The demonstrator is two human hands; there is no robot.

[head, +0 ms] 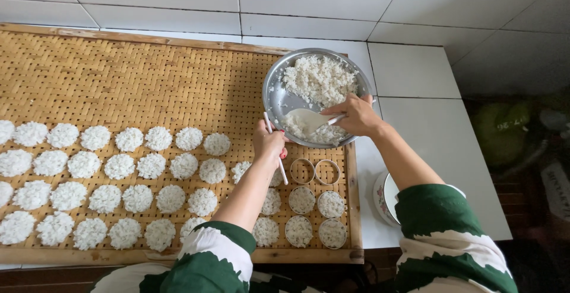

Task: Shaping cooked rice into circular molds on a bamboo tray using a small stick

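My right hand (pixel 356 115) grips a white rice paddle (pixel 306 119) whose blade lies inside a round metal bowl (pixel 274 91) of cooked white rice (pixel 320 79). My left hand (pixel 269 141) holds a thin white stick (pixel 276 150) upright at the bowl's left rim. Just below the bowl, on a woven bamboo tray (pixel 119 73), stand two empty metal rings (pixel 314 171) and several rings filled with rice (pixel 314 216). Rows of round white rice patties (pixel 119 186) cover the tray's lower left half.
The tray rests on a white tiled counter (pixel 415 67). A small patterned bowl (pixel 383 198) sits on the counter under my right forearm. To the right the counter ends at a dark floor area with green objects (pixel 504 132). My sleeves are green and white.
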